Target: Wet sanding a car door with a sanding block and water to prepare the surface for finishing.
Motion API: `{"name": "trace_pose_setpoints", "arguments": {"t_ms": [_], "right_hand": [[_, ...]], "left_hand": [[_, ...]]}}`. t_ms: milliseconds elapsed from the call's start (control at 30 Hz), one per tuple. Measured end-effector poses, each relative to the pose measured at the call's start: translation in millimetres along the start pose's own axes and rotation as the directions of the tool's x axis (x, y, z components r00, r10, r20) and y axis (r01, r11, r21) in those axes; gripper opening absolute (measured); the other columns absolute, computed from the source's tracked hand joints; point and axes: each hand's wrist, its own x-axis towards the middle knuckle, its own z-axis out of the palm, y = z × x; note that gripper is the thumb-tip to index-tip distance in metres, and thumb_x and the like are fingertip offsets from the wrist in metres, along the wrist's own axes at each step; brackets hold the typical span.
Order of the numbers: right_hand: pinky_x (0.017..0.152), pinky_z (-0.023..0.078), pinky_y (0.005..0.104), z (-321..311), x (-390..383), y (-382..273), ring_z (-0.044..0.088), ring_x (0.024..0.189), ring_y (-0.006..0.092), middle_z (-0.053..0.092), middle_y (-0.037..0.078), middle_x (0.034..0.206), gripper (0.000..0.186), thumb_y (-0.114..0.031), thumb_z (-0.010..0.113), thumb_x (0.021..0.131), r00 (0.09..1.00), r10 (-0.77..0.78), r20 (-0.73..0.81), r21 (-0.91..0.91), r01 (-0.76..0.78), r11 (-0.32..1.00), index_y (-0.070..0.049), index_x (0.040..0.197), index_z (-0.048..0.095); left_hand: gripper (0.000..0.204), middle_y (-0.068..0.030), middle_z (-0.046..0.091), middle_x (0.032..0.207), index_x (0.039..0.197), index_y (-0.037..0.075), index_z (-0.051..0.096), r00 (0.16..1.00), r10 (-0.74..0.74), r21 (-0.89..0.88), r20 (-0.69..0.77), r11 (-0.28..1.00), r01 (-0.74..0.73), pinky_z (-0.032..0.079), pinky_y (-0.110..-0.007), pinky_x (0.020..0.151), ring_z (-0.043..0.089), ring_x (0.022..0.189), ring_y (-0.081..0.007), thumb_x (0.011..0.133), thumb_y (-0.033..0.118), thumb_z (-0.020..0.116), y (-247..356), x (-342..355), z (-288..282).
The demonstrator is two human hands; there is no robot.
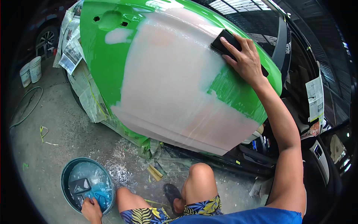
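Observation:
My right hand (244,59) presses a black sanding block (220,45) flat against the upper right of a green car door (106,71), fingers spread along its back. A dark edge also shows behind my wrist; I cannot tell if it belongs to the block. Wet, pale pinkish-grey filler (167,82) covers much of the door, with whitish streaks running down. At lower left, my left hand (92,210) is closed over the near rim of a teal bucket (64,179) of cloudy water. Its fingertips are hidden. A dark rectangular pad (79,185) and something blue (99,192) lie in the water.
Newspaper (72,56) masks the car at the left, and another sheet (315,98) hangs at the right. Two white pails (35,70) and a hose (28,102) are on the floor at left. Yellowish strips (154,172) lie below the door, near my knees.

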Motion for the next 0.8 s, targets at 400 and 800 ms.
{"name": "trace_pose_setpoints", "arguments": {"t_ms": [400, 800], "right_hand": [[0.101, 0.053, 0.0462, 27.7, 67.5, -23.7, 0.058, 0.117, 0.0343, 0.06, 0.017, 0.131, 0.061, -0.026, 0.083, 0.087, 0.987, -0.143, -0.077, 0.058, 0.148, 0.987, -0.027, 0.145, 0.066], [0.101, 0.055, 0.0456, 52.2, 133.8, -46.7, 0.058, 0.122, 0.033, 0.061, 0.014, 0.133, 0.054, -0.033, 0.078, 0.092, 0.989, -0.129, -0.077, 0.054, 0.133, 0.99, -0.031, 0.145, 0.067]], "left_hand": [[0.032, -0.0224, 0.072, 0.097, 0.101, 0.001, 0.069, 0.981, -0.079, 0.017, 0.179, 0.997, 0.077, 0.054, -0.053, 0.083, 0.07, 0.093, -0.044, 0.097, 0.033, 0.068, 15.9, -2.5, -40.5], [0.031, -0.0236, 0.075, 0.104, 0.109, 0.001, 0.074, 0.992, 0.009, -0.057, 0.124, 0.998, -0.002, 0.056, -0.052, 0.084, 0.072, 0.096, -0.0444, 0.099, 0.029, 0.066, 30.1, -2.1, -41.0]]}}
